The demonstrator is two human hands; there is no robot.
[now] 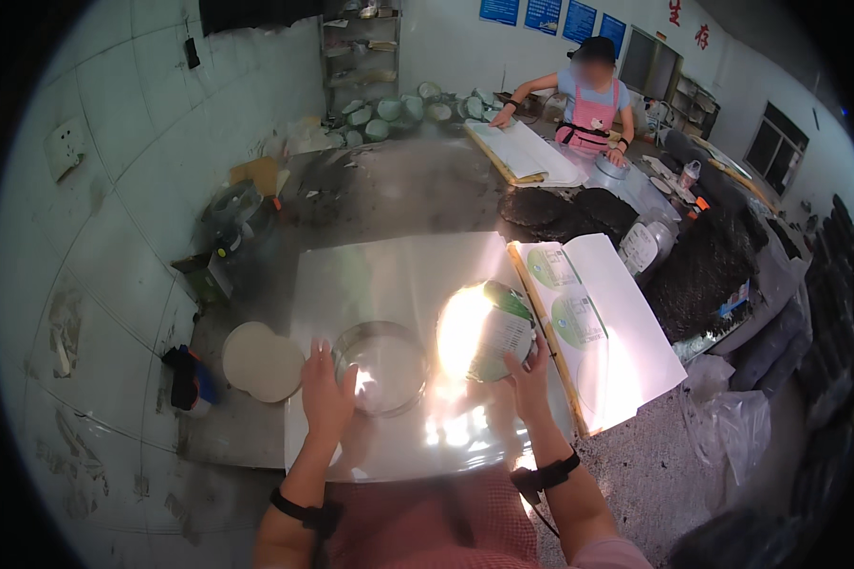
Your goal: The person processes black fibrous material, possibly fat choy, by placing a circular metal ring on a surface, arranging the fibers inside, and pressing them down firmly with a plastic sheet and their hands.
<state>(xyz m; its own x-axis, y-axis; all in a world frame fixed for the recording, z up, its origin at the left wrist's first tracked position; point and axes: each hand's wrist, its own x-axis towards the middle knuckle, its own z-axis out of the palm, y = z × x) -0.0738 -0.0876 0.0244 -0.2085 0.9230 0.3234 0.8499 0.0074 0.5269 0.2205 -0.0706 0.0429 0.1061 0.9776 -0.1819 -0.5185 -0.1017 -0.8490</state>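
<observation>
Holding green-and-white round pack (508, 332), right of clear round dish (385, 368) | right hand (530, 381): fingers clamped on pack's edge | left hand (328, 396): fingers and thumb apart, beside dish's left rim

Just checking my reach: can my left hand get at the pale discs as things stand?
Probably yes: the pale discs lie just left of the left hand, and nothing visible stands between them.
</observation>
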